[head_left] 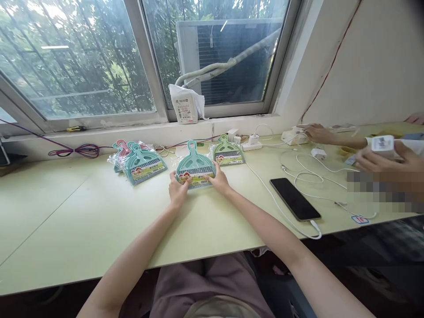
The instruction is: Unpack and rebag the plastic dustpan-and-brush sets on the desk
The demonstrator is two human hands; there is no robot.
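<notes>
A teal dustpan-and-brush set [193, 162] in clear plastic lies at the middle of the table, its looped handle toward the window. My left hand [179, 189] grips its lower left corner, thumb on the printed label. On the lower right edge my right hand [218, 179] holds the same pack, thumb also on the label. Just behind it to the right lies a green packaged set [228, 152]. To the left, several teal packs [144, 163] are piled, with a pink handle [122, 148] among them.
A black phone [294, 198] with a white cable [271, 190] lies at the right. Another person's hands are at the far right, one holding a white box [382, 145], the other by a power strip [294, 136]. A wrapped package [186, 108] stands on the windowsill.
</notes>
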